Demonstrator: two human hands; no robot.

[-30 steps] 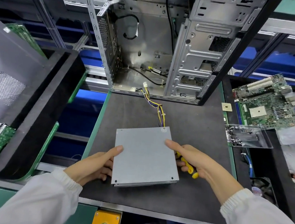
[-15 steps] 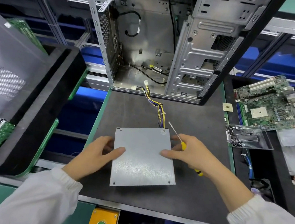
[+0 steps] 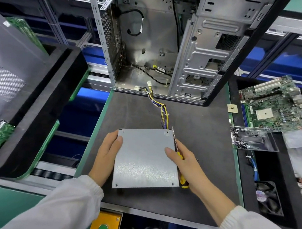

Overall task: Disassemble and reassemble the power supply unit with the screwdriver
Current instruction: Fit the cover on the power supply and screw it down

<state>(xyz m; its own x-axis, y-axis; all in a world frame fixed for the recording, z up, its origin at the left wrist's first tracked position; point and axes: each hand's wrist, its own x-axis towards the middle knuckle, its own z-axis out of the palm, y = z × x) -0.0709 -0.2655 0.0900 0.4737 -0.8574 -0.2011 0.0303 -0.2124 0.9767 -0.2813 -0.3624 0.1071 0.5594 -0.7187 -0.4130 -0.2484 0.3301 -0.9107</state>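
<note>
Head view looks down on a dark work mat point(image 3: 189, 205) where the power supply unit point(image 3: 144, 159), a flat grey metal box, lies just in front of the open computer case point(image 3: 197, 51). Its yellow and black cable bundle point(image 3: 162, 109) runs up into the case. The left hand point(image 3: 106, 156) grips the unit's left edge, thumb on top. The right hand point(image 3: 188, 163) holds the yellow-handled screwdriver point(image 3: 177, 151) against the unit's right edge, thumb pressed on the cover, the shaft pointing toward the far right corner.
</note>
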